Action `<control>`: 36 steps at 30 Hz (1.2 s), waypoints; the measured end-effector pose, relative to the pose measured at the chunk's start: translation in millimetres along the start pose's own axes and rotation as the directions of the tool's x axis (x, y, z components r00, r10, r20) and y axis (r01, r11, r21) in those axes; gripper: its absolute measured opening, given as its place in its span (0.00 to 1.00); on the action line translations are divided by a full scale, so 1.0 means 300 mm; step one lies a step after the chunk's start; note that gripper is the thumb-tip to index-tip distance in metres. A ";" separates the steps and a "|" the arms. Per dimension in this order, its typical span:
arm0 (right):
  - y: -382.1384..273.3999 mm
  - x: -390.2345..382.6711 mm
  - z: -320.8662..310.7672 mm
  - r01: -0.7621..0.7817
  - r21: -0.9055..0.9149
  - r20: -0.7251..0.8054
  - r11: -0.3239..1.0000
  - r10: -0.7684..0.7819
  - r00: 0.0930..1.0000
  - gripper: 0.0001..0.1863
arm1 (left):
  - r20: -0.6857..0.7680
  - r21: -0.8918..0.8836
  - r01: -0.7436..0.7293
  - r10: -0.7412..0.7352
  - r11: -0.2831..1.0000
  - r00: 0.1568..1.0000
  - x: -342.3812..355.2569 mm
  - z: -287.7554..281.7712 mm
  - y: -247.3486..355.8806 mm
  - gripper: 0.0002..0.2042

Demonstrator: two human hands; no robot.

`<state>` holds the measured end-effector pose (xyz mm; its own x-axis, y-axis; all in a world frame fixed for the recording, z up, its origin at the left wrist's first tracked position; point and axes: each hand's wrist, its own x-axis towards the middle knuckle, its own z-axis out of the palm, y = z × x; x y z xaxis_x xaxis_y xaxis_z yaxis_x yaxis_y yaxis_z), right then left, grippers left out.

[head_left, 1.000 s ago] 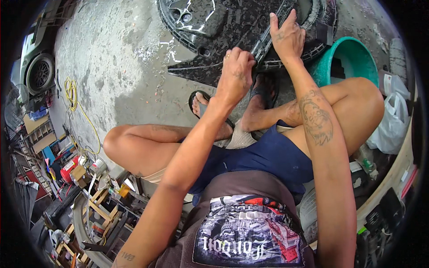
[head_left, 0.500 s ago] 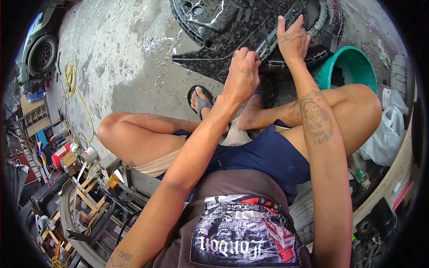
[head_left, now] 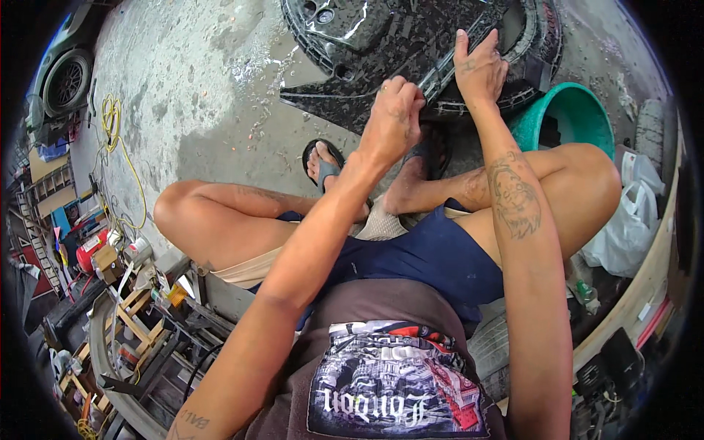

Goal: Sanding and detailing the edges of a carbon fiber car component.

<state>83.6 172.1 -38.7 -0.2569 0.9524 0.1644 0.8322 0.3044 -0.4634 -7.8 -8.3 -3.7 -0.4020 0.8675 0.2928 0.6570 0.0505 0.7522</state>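
A large black moulded plastic panel (head_left: 411, 62), wet and speckled with flakes, lies on the floor at my feet. My left hand (head_left: 397, 111) is closed in a fist at the near end of a raised strip (head_left: 447, 72) on the panel; whatever the fingers hold is hidden. Further right, my right hand (head_left: 480, 70) rests against the panel beside that strip. Its thumb and forefinger stretch apart and point away from me, while the other fingers bend over toward the right. A curved opening (head_left: 519, 37) in the panel lies just beyond the right hand.
Close on the right stand a green bucket (head_left: 598, 121) and a white plastic bag (head_left: 623, 227). A yellow cable (head_left: 111, 117) trails over the concrete floor at left. Tools, wood pieces and a curved frame (head_left: 103, 359) crowd the lower left. A car wheel (head_left: 67, 84) shows upper left.
My left hand has shifted slightly left, and my right hand a little toward me. The panel looks almost unmoved; the whole view has tilted slightly.
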 end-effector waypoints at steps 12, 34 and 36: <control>-0.003 -0.003 -0.006 0.012 -0.001 0.026 1.000 -0.012 1.000 0.44 | 0.092 0.017 -0.029 0.028 0.999 0.995 -0.001 -0.030 -0.008 0.03; -0.006 -0.011 0.001 0.035 -0.038 -0.050 0.999 -0.037 0.998 0.43 | 0.496 -0.030 -0.210 0.197 0.977 0.846 0.105 -0.112 -0.094 0.07; -0.003 -0.010 0.004 0.040 -0.013 -0.052 0.999 -0.041 0.998 0.44 | 0.481 -0.086 -0.308 0.310 0.948 0.820 0.114 -0.116 -0.097 0.06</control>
<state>82.9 168.9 -39.9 -0.2649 0.9369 0.2281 0.8276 0.3424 -0.4449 -62.8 2.7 5.0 0.1807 0.9652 0.1890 0.6916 -0.2614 0.6733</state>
